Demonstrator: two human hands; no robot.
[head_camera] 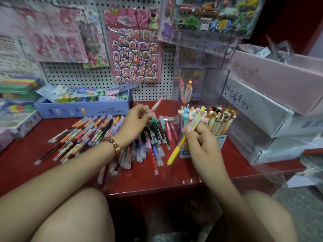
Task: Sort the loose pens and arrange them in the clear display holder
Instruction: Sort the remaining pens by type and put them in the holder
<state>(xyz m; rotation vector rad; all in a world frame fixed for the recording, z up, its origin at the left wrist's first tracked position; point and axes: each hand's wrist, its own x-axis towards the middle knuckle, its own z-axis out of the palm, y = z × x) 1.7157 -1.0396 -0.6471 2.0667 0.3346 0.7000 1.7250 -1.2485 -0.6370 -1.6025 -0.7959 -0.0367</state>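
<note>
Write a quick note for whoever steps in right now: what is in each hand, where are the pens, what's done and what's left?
Left hand: fingers pinch a pink pen above the pile.
Right hand: grips a yellow pen.
Done: the clear holder has only a couple of pens standing in it.
Left: most loose pens lie heaped on the red shelf, and need sorting and placing in the holder.

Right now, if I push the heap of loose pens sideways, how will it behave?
The heap of pens would probably scatter, not move as one: they lie loosely crossed. Round barrels may roll on the glossy red shelf; those near its front edge could drop off.
</note>
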